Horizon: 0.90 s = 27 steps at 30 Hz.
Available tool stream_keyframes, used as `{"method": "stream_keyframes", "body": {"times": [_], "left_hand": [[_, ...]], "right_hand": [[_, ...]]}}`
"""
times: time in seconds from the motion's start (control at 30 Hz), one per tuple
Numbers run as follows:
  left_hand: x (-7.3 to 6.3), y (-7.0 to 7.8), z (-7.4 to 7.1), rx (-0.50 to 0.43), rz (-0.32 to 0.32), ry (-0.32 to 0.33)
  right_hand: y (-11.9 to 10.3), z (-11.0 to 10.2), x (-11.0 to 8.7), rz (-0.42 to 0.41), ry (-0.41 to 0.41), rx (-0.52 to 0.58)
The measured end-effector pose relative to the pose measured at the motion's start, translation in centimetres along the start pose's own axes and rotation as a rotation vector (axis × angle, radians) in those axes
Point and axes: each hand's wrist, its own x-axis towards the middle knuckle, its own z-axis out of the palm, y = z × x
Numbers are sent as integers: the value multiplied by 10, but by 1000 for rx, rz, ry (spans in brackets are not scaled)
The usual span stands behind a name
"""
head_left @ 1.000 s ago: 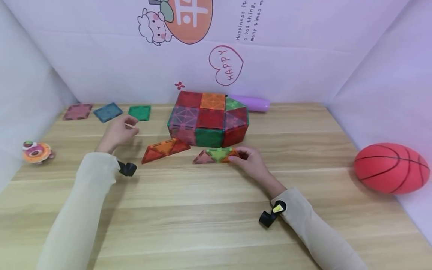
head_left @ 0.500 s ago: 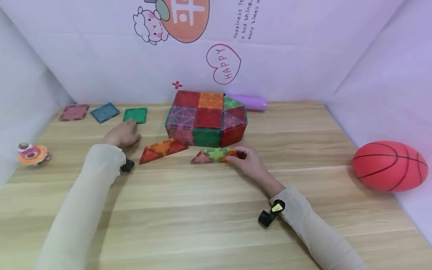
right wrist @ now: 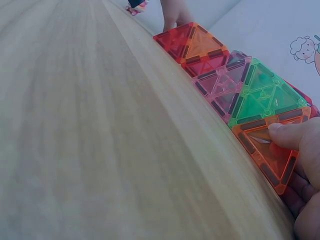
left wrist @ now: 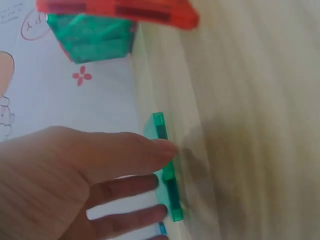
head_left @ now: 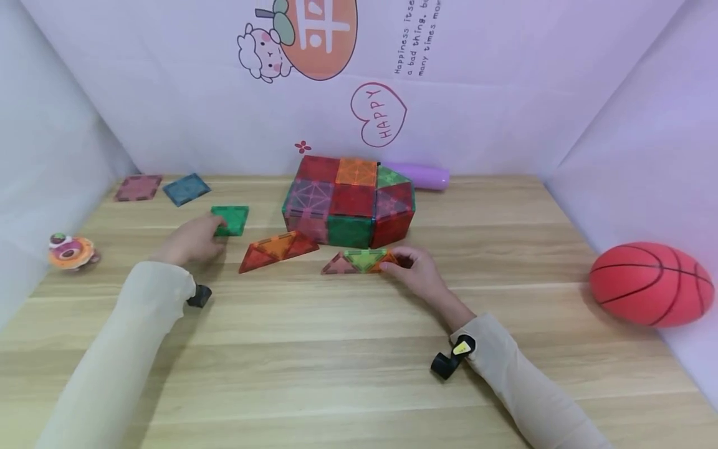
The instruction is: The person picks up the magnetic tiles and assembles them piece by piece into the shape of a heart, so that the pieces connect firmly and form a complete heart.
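Observation:
My left hand [head_left: 193, 242] pinches a green square magnetic tile [head_left: 231, 219] between thumb and fingers, low over the table. In the left wrist view the thumb lies across the tile's edge [left wrist: 172, 197]. My right hand [head_left: 419, 274] holds the orange triangle tile [right wrist: 270, 150] at the end of a standing row. That row continues with a light green triangle tile [right wrist: 267, 95] and a pink triangle tile [right wrist: 222, 86]. Between the hands stands a second row of red and orange triangle tiles [head_left: 278, 247]. Behind both rows is a boxlike structure of coloured tiles [head_left: 351, 202].
A pink tile [head_left: 139, 188] and a blue tile [head_left: 187, 189] lie at the back left. A small toy figure [head_left: 71, 252] stands at the left, and a red ball [head_left: 652, 284] at the right. A purple cylinder [head_left: 426, 177] lies behind the structure.
My left hand has come down onto the green tile, taken hold of it and drawn it nearer. My right hand stays in place on the orange triangle tile.

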Motion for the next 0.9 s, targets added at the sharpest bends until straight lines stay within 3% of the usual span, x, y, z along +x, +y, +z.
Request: {"method": "stream_keyframes", "body": {"times": [0.13, 0.33, 0.4, 0.6, 0.77, 0.9], "left_hand": [[11, -8, -2, -32, -4, -15], [22, -20, -8, -110, -60, -154], [23, -25, -7, -121, -54, -179], [22, -32, -2, -82, -42, -173], [17, -23, -4, -10, -64, -144], [9, -17, -5, 25, -47, -71]], "right_hand": [[-3, 6, -2, -7, -23, 1], [-34, 7, -11, 10, -53, -16], [-32, 7, -11, 17, -55, -12], [1, 8, -1, 13, -44, 11], [5, 4, 1, -6, -24, 10], [5, -1, 1, -13, -4, 12]]}}
